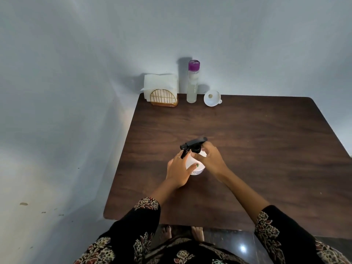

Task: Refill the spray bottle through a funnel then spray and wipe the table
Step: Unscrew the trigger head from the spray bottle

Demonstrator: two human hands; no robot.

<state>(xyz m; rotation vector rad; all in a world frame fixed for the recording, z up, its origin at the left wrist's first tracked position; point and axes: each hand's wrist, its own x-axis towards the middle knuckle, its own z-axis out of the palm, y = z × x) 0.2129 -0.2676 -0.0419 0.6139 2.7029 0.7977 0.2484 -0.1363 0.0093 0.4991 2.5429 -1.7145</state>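
A white spray bottle (192, 162) with a black trigger head (194, 144) stands upright in the middle of the dark wooden table (257, 149). My left hand (178, 171) grips the bottle's body from the left, thumb across its front. My right hand (210, 159) holds the black collar at the bottle's neck with curled fingers. At the table's far edge stand a tall clear refill bottle (192, 82) with a purple cap and, to its right, a white funnel (212, 98) lying tilted.
A gold wire holder with white paper napkins (162, 90) sits at the table's far left corner. A pale wall runs behind and to the left of the table. My bare feet show below the near edge.
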